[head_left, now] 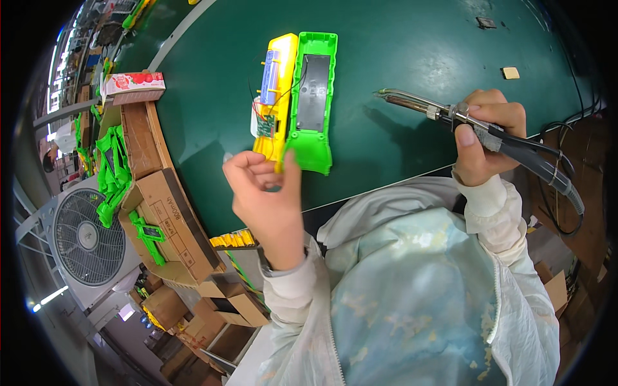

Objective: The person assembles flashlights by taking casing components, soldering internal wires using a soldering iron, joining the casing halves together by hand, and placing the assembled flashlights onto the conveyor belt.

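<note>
My left hand (pixel 264 199) is closed at the near end of a yellow plastic housing half (pixel 281 138), its thumb blurred beside a green shell. In the yellow half lie a blue cylindrical battery (pixel 270 77), a small green circuit board (pixel 265 126), and thin red and black wires. A white part (pixel 255 119) shows at its left edge. Right alongside stands the green shell (pixel 313 151), with a dark panel inside. My right hand (pixel 486 132) grips a soldering iron (pixel 496 136) with a thin metal tube along its shaft. Its tip points left, apart from the housing.
A green work table (pixel 399 64) spans the front. Small tan (pixel 510 73) and dark (pixel 486 23) pieces lie far right. Cardboard boxes (pixel 174 219) with green frames (pixel 114 167), a red-and-white carton (pixel 135 83) and a fan (pixel 88 236) stand left. Black cables (pixel 566 145) hang right.
</note>
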### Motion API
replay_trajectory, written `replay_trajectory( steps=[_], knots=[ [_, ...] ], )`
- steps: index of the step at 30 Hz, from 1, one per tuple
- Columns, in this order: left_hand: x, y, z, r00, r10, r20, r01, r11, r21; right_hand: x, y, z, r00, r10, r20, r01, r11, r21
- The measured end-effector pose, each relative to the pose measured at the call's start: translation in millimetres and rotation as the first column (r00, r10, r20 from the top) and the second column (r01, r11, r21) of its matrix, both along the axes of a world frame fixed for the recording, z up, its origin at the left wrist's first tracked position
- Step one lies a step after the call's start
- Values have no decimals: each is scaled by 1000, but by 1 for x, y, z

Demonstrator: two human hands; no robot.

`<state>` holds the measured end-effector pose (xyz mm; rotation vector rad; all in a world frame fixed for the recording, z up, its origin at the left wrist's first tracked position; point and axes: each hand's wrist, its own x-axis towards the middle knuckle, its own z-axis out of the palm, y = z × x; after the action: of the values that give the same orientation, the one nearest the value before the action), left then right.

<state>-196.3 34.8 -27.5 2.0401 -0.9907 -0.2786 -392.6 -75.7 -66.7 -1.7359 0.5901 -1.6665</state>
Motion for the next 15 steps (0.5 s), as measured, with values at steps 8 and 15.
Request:
replay_trajectory(
  steps=[8, 15],
  knots=[
    [-49, 8, 24, 925, -369, -88, 379, 905, 194, -4, -3, 1, 994, -76, 79, 72, 996, 60],
    [-52, -2, 24, 738, -614, 281, 526, 783, 331, -3, -4, -1, 980, -153, 130, 141, 985, 98]
  ],
)
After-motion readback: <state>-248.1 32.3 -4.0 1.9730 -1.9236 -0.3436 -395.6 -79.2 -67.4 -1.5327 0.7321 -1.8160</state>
